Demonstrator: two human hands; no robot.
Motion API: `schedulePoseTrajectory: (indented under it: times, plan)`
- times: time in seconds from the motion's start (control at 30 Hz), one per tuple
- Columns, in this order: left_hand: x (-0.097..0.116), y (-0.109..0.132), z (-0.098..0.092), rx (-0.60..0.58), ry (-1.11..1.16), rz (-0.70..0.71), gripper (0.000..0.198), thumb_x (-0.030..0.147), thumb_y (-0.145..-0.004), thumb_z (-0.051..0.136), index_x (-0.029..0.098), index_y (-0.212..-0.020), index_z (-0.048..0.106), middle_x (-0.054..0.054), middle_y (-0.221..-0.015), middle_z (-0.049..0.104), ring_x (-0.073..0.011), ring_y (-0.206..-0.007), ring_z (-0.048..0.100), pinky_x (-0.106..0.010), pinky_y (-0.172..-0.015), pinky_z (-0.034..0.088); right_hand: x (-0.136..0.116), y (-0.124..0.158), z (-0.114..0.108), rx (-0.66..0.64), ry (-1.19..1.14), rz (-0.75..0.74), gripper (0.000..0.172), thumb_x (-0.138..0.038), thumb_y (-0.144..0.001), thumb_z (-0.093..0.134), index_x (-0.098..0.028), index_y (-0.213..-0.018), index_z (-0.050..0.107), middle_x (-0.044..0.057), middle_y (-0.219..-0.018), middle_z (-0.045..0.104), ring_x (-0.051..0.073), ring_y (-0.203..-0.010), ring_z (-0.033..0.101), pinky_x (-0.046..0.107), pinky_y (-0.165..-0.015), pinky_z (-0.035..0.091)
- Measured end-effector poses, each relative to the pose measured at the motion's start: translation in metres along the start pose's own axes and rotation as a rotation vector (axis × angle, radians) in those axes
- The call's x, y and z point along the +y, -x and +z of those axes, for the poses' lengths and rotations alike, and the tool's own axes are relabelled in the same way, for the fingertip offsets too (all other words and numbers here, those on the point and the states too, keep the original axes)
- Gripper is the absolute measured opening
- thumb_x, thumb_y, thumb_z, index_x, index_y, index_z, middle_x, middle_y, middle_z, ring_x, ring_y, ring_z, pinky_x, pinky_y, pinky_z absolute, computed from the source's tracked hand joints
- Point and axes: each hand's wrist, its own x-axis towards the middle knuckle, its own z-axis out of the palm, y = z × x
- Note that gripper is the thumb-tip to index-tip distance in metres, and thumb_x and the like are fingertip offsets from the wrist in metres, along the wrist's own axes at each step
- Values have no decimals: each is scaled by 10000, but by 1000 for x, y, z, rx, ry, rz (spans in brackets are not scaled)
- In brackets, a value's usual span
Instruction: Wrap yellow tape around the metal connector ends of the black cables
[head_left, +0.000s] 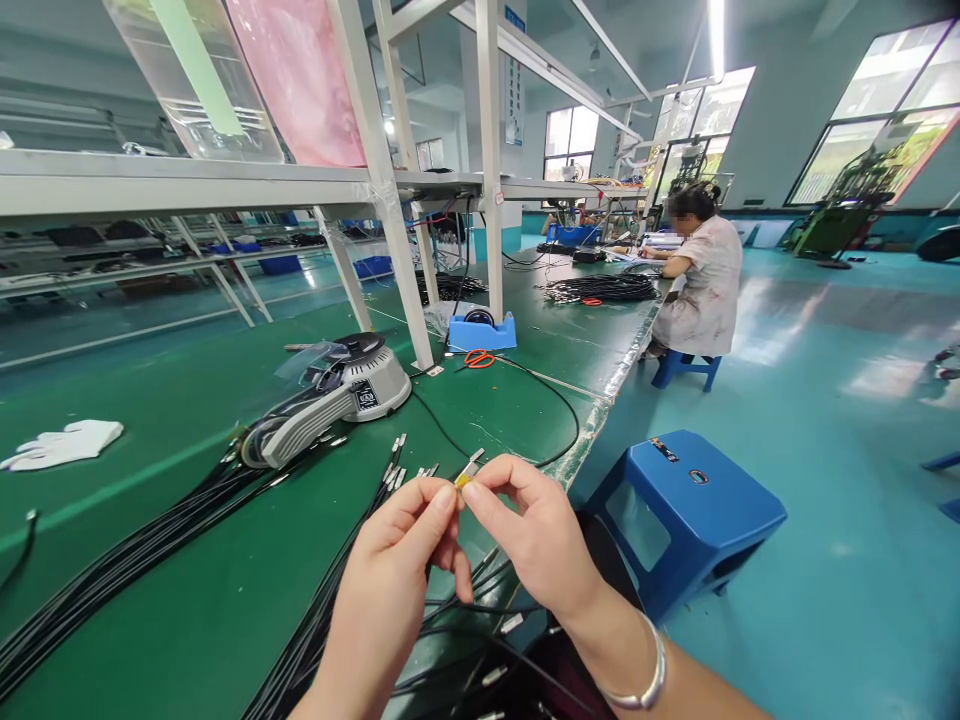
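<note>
My left hand (397, 570) and my right hand (536, 535) meet above the front edge of the green table, thumbs and fingertips pinched together. Between them is a cable connector (475, 460) with a silvery metal end pointing up and away, and a bit of yellow tape (462, 481) at its base. The fingertips cover the rest of it. Beside and beneath my left hand runs a bundle of black cables (322, 620) with metal connector ends. More loose cable ends (495, 675) lie below the hands, near my lap. A silver bangle (656, 670) circles my right wrist.
A grey tape dispenser machine (382, 375) stands at left over another black cable bundle (150, 560). Beyond are orange scissors (480, 358), a blue tape holder (484, 332) and shelf posts (491, 200). A white glove (64, 445) lies far left; a blue stool (705, 490) stands right. A co-worker (701, 270) sits farther along.
</note>
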Motion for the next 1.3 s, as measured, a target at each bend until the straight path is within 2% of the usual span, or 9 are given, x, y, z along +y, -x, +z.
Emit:
schedulePoseTrajectory:
  times: [0.23, 0.43, 0.53, 0.63, 0.77, 0.87, 1.03, 1.2, 1.3]
  plan:
    - [3, -7, -15, -281, 151, -197, 252, 356, -768, 626, 146, -645, 560, 65, -519, 434, -50, -297, 454, -153, -312, 262, 1, -5, -17, -45, 132, -247, 68, -245, -795, 662, -199, -765, 622, 7, -772, 612, 142, -751, 589, 286, -748, 477]
    - [3, -5, -24, -578, 235, -437, 251, 378, -712, 653, 148, -643, 580, 86, -410, 315, -65, -242, 388, -155, -267, 217, -2, -15, -36, -401, 94, -534, 65, -237, -832, 628, -246, -864, 684, 32, -803, 673, 162, -772, 623, 319, -737, 513]
    - [2, -5, -19, -525, 163, -379, 264, 409, -718, 643, 160, -663, 577, 85, -424, 335, -55, -259, 358, -162, -283, 221, -2, -18, -44, -433, 112, -474, 89, -268, -844, 609, -252, -870, 692, 36, -819, 689, 169, -779, 627, 338, -759, 516]
    - [4, -3, -9, -334, -90, -171, 279, 424, -759, 621, 174, -656, 550, 73, -485, 404, -58, -345, 413, -173, -358, 306, 0, -20, -54, -415, 54, -255, 160, -309, -821, 633, -227, -952, 677, 44, -910, 661, 166, -828, 617, 329, -779, 512]
    - [7, -1, 6, -193, -380, -41, 270, 454, -788, 576, 197, -706, 567, 67, -570, 451, -72, -409, 439, -194, -418, 350, 0, -20, -64, -351, 35, -10, 133, -310, -804, 638, -192, -743, 632, -4, -743, 594, 124, -691, 558, 262, -656, 479]
    - [3, -1, 15, -162, -511, 61, 242, 447, -812, 541, 217, -798, 615, 49, -603, 501, -94, -452, 451, -204, -441, 361, -2, -18, -68, -327, 85, 7, 134, -270, -796, 633, -189, -695, 598, -20, -714, 561, 110, -652, 519, 246, -625, 451]
    - [-6, -8, 27, -156, -697, 235, 220, 356, -830, 519, 223, -701, 637, 34, -599, 526, -115, -540, 456, -206, -515, 353, -2, -16, -81, -410, 160, 26, 82, -252, -801, 614, -187, -751, 617, -7, -762, 585, 121, -697, 543, 263, -672, 466]
    - [-10, -13, 29, -261, -628, 96, 286, 386, -853, 466, 214, -711, 645, 28, -617, 546, -125, -559, 489, -220, -552, 385, 5, -18, -91, -442, 209, 112, 122, -285, -777, 636, -172, -732, 631, -4, -730, 605, 120, -659, 527, 262, -630, 446]
    - [-12, -11, 19, -269, -557, -43, 315, 442, -855, 461, 221, -940, 667, -7, -769, 646, -166, -696, 583, -251, -671, 445, 11, -19, -90, -350, 180, 199, 146, -298, -771, 626, -163, -717, 619, -24, -639, 561, 102, -581, 474, 244, -557, 397]
